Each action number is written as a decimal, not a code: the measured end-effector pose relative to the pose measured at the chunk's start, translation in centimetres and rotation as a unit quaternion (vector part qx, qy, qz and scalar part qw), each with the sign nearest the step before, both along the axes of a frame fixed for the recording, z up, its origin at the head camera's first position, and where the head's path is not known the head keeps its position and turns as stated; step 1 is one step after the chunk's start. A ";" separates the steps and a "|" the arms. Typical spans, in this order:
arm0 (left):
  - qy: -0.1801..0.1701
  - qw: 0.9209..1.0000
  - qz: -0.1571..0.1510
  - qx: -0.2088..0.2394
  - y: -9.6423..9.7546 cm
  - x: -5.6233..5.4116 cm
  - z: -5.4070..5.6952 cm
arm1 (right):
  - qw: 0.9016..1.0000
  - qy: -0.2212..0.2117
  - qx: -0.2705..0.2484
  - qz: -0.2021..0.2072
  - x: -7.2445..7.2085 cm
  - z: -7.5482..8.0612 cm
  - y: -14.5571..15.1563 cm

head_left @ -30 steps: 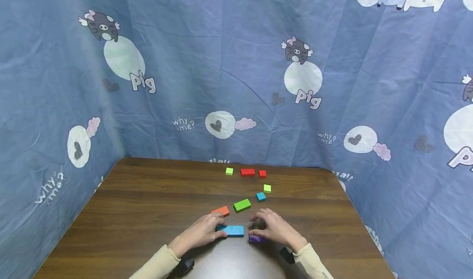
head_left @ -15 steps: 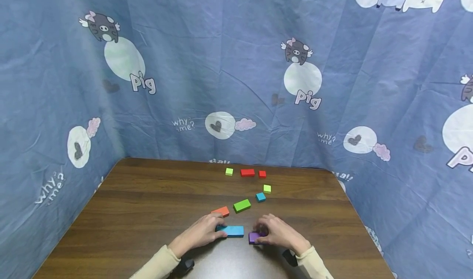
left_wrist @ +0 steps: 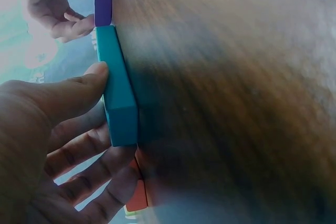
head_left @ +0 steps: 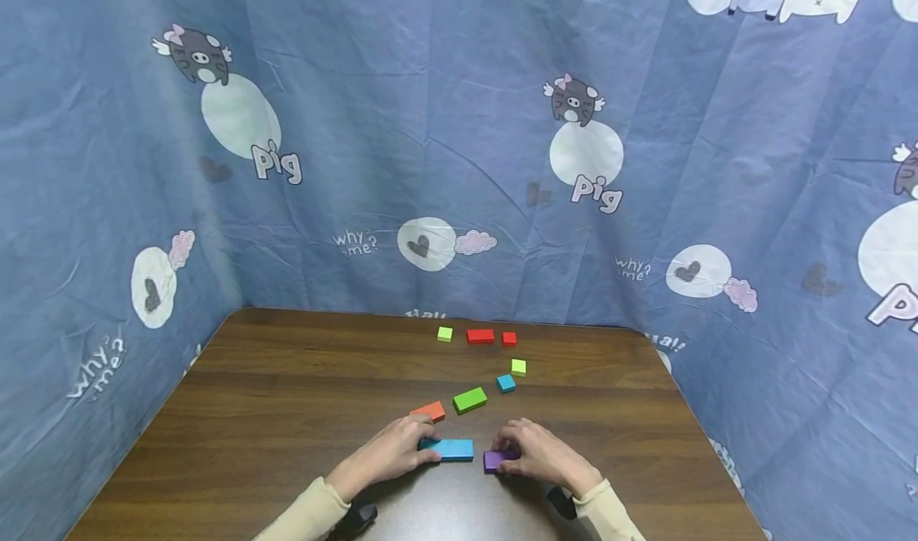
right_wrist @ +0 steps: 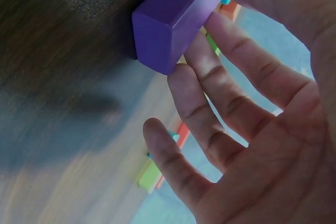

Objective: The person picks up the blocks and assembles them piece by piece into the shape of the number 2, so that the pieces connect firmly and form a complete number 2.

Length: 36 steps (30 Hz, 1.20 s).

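My left hand [head_left: 390, 449] pinches the left end of a long blue block [head_left: 457, 449] lying on the table, thumb on the near side and fingers on the far side. To its right, my right hand [head_left: 543, 455] grips a purple block [head_left: 492, 462] between thumb and fingers; its palm side hides the block's right end in the head view. A small gap separates the two blocks there. In the left wrist view the purple block [left_wrist: 103, 6] lines up beyond the blue one [left_wrist: 119, 85]. The little finger stands apart from the purple block [right_wrist: 176, 22] in the right wrist view.
Just beyond my left fingers lies an orange block [head_left: 429, 411], with a green block [head_left: 469, 400] beside it. Farther back are a small blue block [head_left: 506, 383], two lime cubes [head_left: 519, 367], a long red block [head_left: 480, 336] and a red cube [head_left: 509, 339]. A patterned curtain [head_left: 459, 166] hangs behind the table.
My right hand has shifted slightly right and closed its grip on the purple block, whose left end shows more now. My left hand and the blue block stay in place.
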<state>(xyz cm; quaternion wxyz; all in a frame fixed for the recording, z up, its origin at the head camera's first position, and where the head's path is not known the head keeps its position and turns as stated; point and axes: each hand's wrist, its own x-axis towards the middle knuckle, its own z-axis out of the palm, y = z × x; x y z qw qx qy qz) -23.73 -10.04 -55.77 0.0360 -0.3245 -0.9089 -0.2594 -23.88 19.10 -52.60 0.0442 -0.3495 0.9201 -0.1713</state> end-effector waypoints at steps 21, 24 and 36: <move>0.002 1.000 0.005 -0.003 0.1 0.2 0.1 | 0.999 0.011 -0.028 -0.033 -0.3 -0.6 2.0; 0.004 1.000 0.006 -0.005 0.1 0.1 0.1 | 0.999 0.017 -0.029 -0.038 -0.4 -0.7 2.5; 0.013 1.000 0.000 0.002 0.0 0.1 0.0 | 0.997 0.043 -0.048 -0.040 -0.9 -0.9 3.4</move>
